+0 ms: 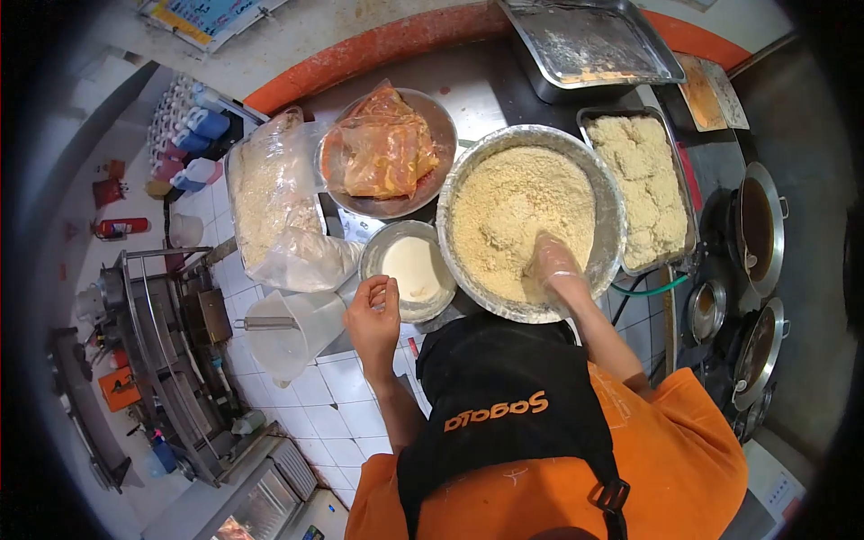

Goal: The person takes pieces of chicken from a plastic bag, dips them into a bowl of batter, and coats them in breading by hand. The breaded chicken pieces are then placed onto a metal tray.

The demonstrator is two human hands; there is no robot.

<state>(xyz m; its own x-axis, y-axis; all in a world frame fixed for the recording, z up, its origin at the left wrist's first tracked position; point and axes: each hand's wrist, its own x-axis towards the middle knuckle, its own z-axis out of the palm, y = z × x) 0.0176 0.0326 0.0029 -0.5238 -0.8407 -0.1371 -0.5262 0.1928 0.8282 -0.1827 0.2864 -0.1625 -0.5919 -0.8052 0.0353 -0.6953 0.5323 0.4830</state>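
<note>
My left hand (373, 319) hovers at the near left rim of a small metal bowl (416, 270) of pale, creamy batter. Its fingers are curled in, with nothing visible in them. Inside a large metal basin (608, 191) of coarse yellowish crumbs (504, 193), my right hand (552, 259) reaches down at the near right side. Crumbs hide its fingertips, so whether it grips anything does not show. A mound of crumbs rises just left of that hand. Behind the batter, a metal bowl (445, 135) carries a clear plastic bag of orange-coated raw meat (387, 148).
To the right lies a tray of crumb-coated pieces (639, 193), with large pans (760, 229) beyond it. An empty metal tray (589, 45) stands at the back. On the left are a plastic bag of crumbs (270, 193) and a translucent jug (288, 337).
</note>
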